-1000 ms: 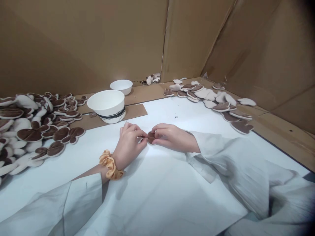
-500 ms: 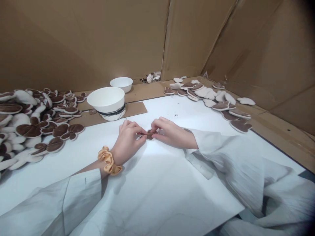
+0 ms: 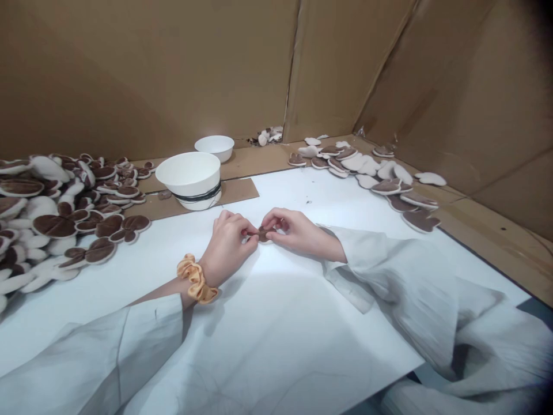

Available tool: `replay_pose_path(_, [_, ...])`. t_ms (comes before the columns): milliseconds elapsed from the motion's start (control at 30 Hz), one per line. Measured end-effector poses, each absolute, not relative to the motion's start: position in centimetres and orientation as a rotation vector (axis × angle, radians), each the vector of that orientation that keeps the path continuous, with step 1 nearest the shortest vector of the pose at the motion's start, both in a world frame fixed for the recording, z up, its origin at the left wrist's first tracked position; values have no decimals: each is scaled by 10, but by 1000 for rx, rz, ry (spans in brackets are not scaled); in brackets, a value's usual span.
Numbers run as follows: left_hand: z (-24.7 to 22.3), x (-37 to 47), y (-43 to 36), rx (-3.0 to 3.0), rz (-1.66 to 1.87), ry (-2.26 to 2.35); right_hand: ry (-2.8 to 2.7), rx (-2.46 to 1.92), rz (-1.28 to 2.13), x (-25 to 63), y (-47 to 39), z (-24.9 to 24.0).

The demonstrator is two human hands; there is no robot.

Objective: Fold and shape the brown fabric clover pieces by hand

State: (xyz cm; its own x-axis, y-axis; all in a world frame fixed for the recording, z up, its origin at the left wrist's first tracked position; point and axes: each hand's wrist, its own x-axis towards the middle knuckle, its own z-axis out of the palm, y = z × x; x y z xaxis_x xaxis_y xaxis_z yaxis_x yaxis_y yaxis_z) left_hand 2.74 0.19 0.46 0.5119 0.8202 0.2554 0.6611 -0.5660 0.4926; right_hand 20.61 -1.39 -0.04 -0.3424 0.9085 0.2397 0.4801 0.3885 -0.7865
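Just above the white board (image 3: 276, 300), a small brown plush piece (image 3: 265, 234) with a pale edge is pinched between both hands. My left hand (image 3: 231, 245) grips its left side between thumb and fingertips; a yellow scrunchie (image 3: 196, 279) circles that wrist. On the right side of the piece, my right hand (image 3: 298, 233) has thumb and index finger closed on it, its other fingers curled. The fingers cover most of the piece, and any needle or thread there is too small to make out.
To the left lies a heap of brown-and-white plush pieces (image 3: 54, 225). A white bowl (image 3: 188, 176) wound with black thread stands before a smaller bowl (image 3: 215, 148). More plush pieces (image 3: 367, 164) spread along the back right. Cardboard walls (image 3: 151, 75) enclose the back and right.
Both hands stay on the small plush piece in almost the same place. My right index finger has lifted and arched slightly, and the view has shifted a little.
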Motion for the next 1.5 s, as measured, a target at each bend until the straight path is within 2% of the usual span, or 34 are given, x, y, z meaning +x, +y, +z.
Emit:
replay_pose_path(433, [5, 25, 0, 2399, 675, 1218, -1975, -1354, 774, 201, -18, 2])
replay_pose_path(633, [-4, 23, -3, 2339, 879, 1122, -1911, -1303, 730, 199, -25, 0])
replay_pose_path(900, [6, 21, -10, 2026, 908, 1079, -1601, -1115, 921, 194, -28, -1])
replay_pose_path(1100, [9, 27, -15, 1588, 912, 878, -1489, -946, 996, 193, -29, -1])
replay_pose_path(1200, [10, 27, -16, 1542, 913, 840, -1463, -901, 1055, 191, -30, 0])
replay_pose_path(1367, [12, 24, -17, 1550, 926, 875, -1449, -818, 1358, 192, -32, 5])
replay_pose_path(1500, [14, 22, -19, 1558, 916, 886, -1477, -812, 1356, 195, -33, 5])
